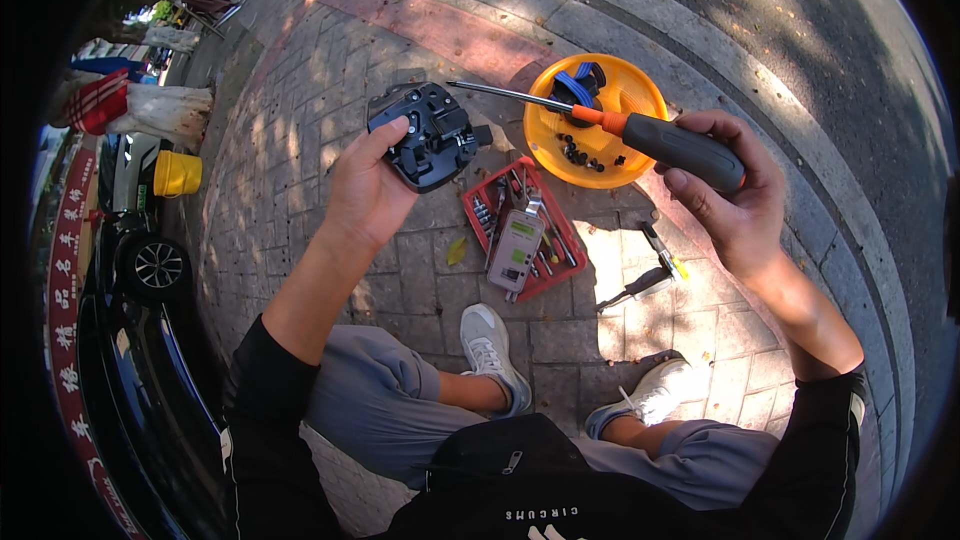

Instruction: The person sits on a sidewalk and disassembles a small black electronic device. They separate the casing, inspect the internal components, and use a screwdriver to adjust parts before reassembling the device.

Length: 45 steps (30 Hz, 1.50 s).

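My left hand (372,175) is closed on a black plastic housing (432,140), its thumb pressed on the face near a round screw spot. In my right hand (735,200) is a screwdriver (680,148) with a dark grey and orange handle. The long shaft points left, and its tip is close to the upper right of the housing; whether they touch I cannot tell. Beneath the screwdriver lies a round orange-yellow basin (640,95). Inside it are a black part with blue bands (580,87) and several small black pieces (578,153).
On the paving between my feet and the basin sits a red tool case (565,230) with bits and a grey device (515,248) on top. A black tool (657,260) lies to its right. A dark car (150,340) and a yellow bucket (178,174) are at left; a curb and road run along the right.
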Each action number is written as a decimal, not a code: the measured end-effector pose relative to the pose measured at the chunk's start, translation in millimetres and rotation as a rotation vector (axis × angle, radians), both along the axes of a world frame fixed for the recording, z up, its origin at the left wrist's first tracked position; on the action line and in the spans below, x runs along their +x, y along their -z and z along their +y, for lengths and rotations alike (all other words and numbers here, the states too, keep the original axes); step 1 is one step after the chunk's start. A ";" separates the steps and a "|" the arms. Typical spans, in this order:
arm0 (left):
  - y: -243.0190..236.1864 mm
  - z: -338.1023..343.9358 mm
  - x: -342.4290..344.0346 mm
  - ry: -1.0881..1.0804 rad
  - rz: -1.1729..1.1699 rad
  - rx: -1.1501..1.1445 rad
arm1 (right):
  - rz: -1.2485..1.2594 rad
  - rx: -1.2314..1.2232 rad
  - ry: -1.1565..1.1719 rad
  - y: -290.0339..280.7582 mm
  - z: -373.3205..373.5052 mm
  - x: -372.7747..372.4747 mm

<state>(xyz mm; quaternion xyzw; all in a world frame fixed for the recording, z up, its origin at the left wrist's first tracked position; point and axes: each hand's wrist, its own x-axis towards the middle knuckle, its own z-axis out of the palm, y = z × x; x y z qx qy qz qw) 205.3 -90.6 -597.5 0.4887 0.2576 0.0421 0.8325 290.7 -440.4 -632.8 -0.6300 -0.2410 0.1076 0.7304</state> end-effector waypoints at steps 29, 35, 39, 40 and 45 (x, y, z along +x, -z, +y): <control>-8.6 -12.0 -0.5 0.167 -0.106 -0.048 | 0.018 0.027 -0.009 -10.5 -6.5 5.3; -8.3 -13.4 0.8 0.185 -0.123 -0.022 | 0.050 0.116 0.005 -8.6 -6.3 5.6; -9.3 -14.9 0.3 0.195 -0.134 0.036 | 0.071 0.189 -0.007 -7.0 -7.7 6.4; -9.5 -15.5 0.3 0.204 -0.133 0.062 | 0.084 0.212 -0.006 -7.0 -8.2 6.8; -8.3 -18.9 -2.1 0.214 -0.104 0.210 | 0.041 0.217 0.004 -6.4 -9.9 8.4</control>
